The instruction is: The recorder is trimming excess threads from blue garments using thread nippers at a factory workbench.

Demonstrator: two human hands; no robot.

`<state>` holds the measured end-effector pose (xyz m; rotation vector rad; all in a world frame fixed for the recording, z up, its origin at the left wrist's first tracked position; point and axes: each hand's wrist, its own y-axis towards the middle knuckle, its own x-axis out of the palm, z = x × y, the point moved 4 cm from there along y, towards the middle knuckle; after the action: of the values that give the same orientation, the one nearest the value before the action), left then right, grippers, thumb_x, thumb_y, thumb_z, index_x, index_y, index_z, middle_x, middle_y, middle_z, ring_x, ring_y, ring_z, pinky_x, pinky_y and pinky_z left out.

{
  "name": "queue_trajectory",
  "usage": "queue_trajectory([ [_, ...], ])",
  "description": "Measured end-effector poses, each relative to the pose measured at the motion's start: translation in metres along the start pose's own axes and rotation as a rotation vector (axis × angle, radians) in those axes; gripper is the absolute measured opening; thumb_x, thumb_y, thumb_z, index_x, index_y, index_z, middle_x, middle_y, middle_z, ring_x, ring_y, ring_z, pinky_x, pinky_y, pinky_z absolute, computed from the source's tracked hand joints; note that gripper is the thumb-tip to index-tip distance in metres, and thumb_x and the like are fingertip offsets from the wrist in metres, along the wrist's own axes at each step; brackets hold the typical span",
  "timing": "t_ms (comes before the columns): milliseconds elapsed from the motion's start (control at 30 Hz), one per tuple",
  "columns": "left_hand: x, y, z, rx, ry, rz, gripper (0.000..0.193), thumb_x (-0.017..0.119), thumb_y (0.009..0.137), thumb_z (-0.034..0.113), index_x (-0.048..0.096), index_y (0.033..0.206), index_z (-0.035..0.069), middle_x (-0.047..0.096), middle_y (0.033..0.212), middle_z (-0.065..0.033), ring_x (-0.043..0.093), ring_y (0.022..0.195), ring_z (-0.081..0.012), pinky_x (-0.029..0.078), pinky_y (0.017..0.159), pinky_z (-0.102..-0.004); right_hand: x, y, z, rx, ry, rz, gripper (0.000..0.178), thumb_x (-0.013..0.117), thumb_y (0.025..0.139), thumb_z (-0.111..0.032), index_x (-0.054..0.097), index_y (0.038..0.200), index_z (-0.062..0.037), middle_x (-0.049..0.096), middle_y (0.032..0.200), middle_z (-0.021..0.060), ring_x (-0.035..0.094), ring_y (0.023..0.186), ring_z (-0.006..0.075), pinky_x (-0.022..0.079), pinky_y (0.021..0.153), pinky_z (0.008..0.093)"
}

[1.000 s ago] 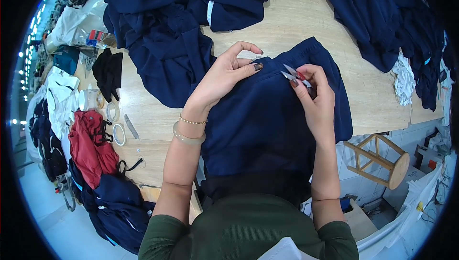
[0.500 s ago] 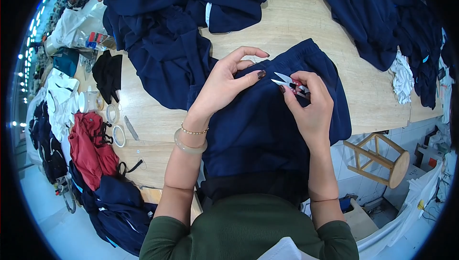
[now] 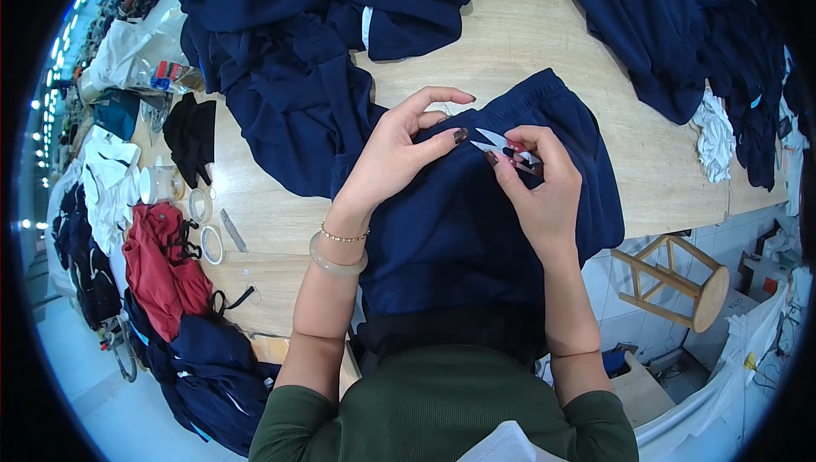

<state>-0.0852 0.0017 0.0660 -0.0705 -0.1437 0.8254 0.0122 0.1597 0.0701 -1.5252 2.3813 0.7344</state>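
Note:
A navy garment with a gathered waistband (image 3: 501,215) lies over the near table edge in front of me. At its upper edge is my left hand (image 3: 399,143), the thumb on the cloth and the other fingers bent at the waistband; the index finger sticks out free. In my right hand (image 3: 548,186) are small thread snips (image 3: 491,137) with red on the handles, gripped between thumb and fingers. Their blades stand apart and point left, close to my left thumb. I cannot make out any thread between the blades.
More navy garments (image 3: 289,96) are heaped at the far left, others (image 3: 654,37) at the far right beside white cloth (image 3: 714,139). Tape rolls (image 3: 212,243), a grey blade-like tool (image 3: 233,231) and a red bag (image 3: 166,266) lie left. A wooden stool (image 3: 710,299) lies sideways at right.
My right hand has moved slightly left with the snips, bringing the blades nearer my left thumb. My left hand and the garment have hardly moved.

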Motion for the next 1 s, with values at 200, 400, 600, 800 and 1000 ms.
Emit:
queue_trajectory([
  [200, -0.002, 0.0, -0.004, -0.025, 0.009, 0.017, 0.038, 0.061, 0.093, 0.001, 0.053, 0.13, -0.003, 0.065, 0.113, -0.0049, 0.059, 0.09, -0.002, 0.047, 0.083, -0.0156, 0.004, 0.001, 0.014, 0.339, 0.665, -0.01, 0.018, 0.068, 0.087, 0.002, 0.06, 0.103, -0.0011, 0.063, 0.09, 0.0011, 0.06, 0.085, 0.0056, 0.048, 0.075, 0.0209],
  [400, -0.006, -0.002, -0.007, -0.069, 0.044, 0.034, 0.037, 0.06, 0.093, 0.001, 0.053, 0.13, -0.002, 0.066, 0.109, -0.0053, 0.06, 0.089, -0.0024, 0.048, 0.082, -0.0163, -0.023, 0.011, 0.024, 0.295, 1.013, -0.005, 0.023, 0.057, 0.094, -0.015, 0.058, 0.113, -0.0024, 0.048, 0.082, -0.0009, 0.043, 0.072, 0.0057, 0.034, 0.062, 0.0192],
  [600, -0.002, 0.001, -0.01, -0.016, 0.008, 0.064, 0.034, 0.058, 0.095, 0.001, 0.054, 0.129, -0.001, 0.068, 0.095, -0.0035, 0.057, 0.083, -0.0018, 0.045, 0.076, -0.0154, 0.003, 0.011, 0.004, 0.179, 0.303, -0.116, 0.023, 0.071, 0.086, 0.0, 0.068, 0.109, -0.0011, 0.056, 0.075, -0.0048, 0.048, 0.065, 0.0012, 0.038, 0.058, 0.0166],
  [800, 0.002, 0.001, -0.014, 0.017, 0.135, 0.077, 0.037, 0.055, 0.097, 0.001, 0.05, 0.134, 0.001, 0.065, 0.089, 0.0005, 0.053, 0.078, -0.0007, 0.04, 0.07, -0.0146, 0.029, 0.014, 0.007, -0.154, 0.093, -0.079, 0.008, 0.066, 0.088, 0.002, 0.068, 0.096, 0.0012, 0.069, 0.086, 0.0012, 0.06, 0.072, 0.0052, 0.051, 0.066, 0.0229],
  [1000, 0.0, -0.002, -0.011, -0.021, 0.077, 0.095, 0.036, 0.055, 0.097, 0.001, 0.051, 0.133, 0.002, 0.056, 0.078, 0.0056, 0.042, 0.069, 0.0004, 0.033, 0.063, -0.0146, 0.011, 0.017, 0.044, 0.469, 1.036, -0.063, 0.015, 0.061, 0.097, -0.013, 0.062, 0.1, 0.0018, 0.053, 0.073, -0.0018, 0.04, 0.061, 0.0033, 0.031, 0.055, 0.0187],
])
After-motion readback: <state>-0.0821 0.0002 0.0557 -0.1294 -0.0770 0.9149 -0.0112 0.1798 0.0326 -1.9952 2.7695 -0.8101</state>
